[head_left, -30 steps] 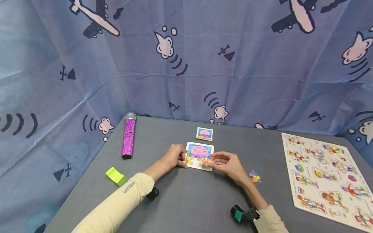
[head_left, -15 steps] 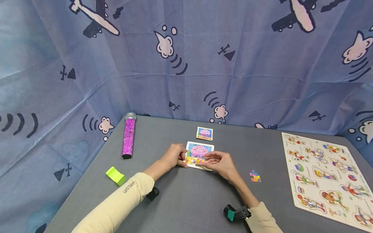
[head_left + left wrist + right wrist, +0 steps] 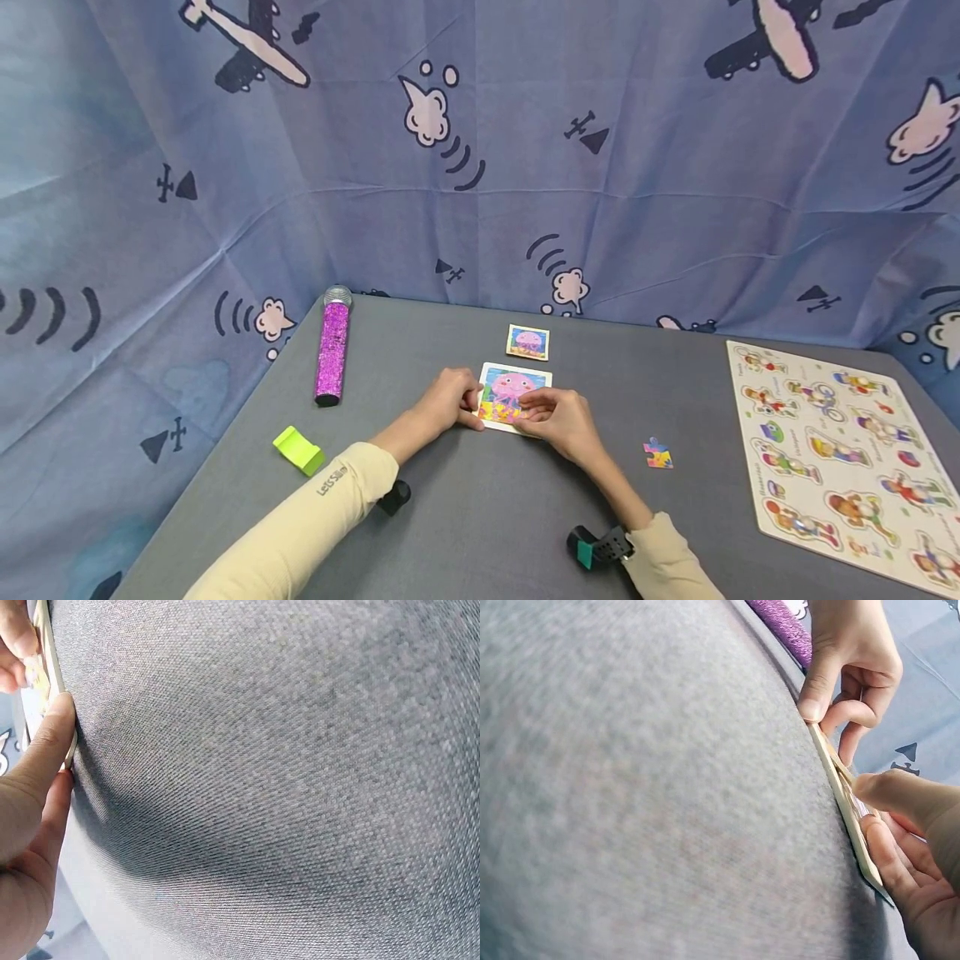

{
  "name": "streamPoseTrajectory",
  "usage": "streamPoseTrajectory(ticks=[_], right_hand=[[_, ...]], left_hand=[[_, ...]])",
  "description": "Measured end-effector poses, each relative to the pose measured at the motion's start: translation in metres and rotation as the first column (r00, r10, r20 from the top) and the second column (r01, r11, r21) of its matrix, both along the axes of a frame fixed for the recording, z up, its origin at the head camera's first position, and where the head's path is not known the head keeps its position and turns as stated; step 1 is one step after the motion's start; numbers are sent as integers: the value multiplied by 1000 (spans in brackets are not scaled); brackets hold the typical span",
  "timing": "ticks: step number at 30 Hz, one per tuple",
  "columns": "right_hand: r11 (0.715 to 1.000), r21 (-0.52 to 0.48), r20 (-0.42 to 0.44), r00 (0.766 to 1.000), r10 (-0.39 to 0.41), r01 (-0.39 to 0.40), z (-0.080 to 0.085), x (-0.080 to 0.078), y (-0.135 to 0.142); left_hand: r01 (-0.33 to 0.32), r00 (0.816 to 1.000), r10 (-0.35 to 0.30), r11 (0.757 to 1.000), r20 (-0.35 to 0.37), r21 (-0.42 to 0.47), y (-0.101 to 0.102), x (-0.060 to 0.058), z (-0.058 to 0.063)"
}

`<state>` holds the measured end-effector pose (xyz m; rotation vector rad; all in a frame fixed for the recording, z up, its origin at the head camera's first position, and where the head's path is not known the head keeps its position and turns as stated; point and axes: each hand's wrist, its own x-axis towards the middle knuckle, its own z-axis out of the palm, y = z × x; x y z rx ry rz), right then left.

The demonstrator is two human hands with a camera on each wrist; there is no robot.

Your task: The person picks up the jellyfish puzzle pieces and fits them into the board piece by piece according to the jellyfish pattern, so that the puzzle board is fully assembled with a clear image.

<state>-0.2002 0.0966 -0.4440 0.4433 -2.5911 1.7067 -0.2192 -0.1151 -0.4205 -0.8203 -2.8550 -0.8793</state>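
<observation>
A small jigsaw tray [image 3: 517, 368] with a pink jellyfish picture lies on the grey table, its rim white. My left hand [image 3: 447, 400] grips the tray's left edge between thumb and fingers. Over the tray's lower part, my right hand [image 3: 562, 423] pinches a jigsaw piece [image 3: 845, 771]; in the right wrist view it tilts against the tray, and fingers hide part of it. One loose jigsaw piece [image 3: 657, 453], blue and yellow, lies to the right of my right hand. Behind the tray is a small jellyfish picture card [image 3: 528, 342].
A purple glittery microphone [image 3: 332, 354] lies at the back left, with a lime green block [image 3: 298, 452] nearer. On the right is a large white board [image 3: 832, 450] with sports figures. A blue printed cloth [image 3: 480, 167] hangs behind the table.
My right hand has moved left over the tray with the jigsaw piece, bringing it down to the tray's lower part. My left hand keeps its grip on the left edge.
</observation>
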Motion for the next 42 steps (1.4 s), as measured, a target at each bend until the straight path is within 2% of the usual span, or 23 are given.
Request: streamPoseTrajectory(ticks=[5,9,15,22,27,33,38,42], right_hand=[[991,129,-66,998,-13,22,4,-1,-2],[983,181,-101,995,3,16,9,-1,-2],[980,196,-99,994,48,-27,10,-5,-1],[993,113,-33,998,47,-43,11,-5,-2],[994,89,-38,997,72,-69,8,-4,-3],[986,146,-75,993,89,-77,8,-4,-3],[972,223,-99,991,95,-71,10,-2,-2],[971,228,-103,990,98,-72,12,-1,-1]], left_hand=[[4,1000,-4,1000,6,14,-1,0,2],[-6,1000,6,1000,8,0,-1,0,2],[-1,1000,1,1000,0,-1,-2,-2,2],[10,1000,-10,1000,-22,-4,-2,-1,3],[7,1000,-7,1000,-7,3,-1,-1,1],[13,999,-12,1000,-36,7,0,1,0],[-8,1000,8,1000,-13,18,1,2,1],[-6,1000,6,1000,-16,10,1,2,-1]])
